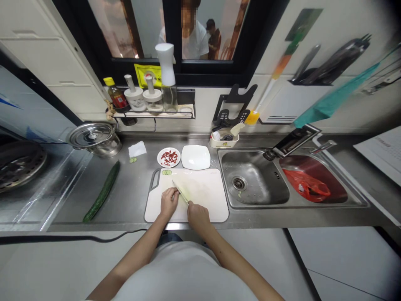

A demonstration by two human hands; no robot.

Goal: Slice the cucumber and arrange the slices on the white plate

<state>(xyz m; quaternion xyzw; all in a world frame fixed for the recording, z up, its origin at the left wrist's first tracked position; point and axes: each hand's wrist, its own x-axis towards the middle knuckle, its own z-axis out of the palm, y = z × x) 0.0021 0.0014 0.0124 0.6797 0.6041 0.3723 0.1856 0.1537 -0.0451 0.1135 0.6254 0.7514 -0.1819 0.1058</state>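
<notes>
A white cutting board with a grey handle lies on the steel counter before me. My right hand is closed around a knife, whose blade slants up and left over the board. Close against the blade's left side, my left hand has its fingers curled down on the board; whatever is under them is hidden. Several thin cucumber slices rest at the board's upper left corner. Left of the board lies a whole green cucumber.
Behind the board stand a plate of chopped red pieces and a white square plate. A steel pot is at the back left, near a paper towel. To the right is a double sink holding a red plastic bag.
</notes>
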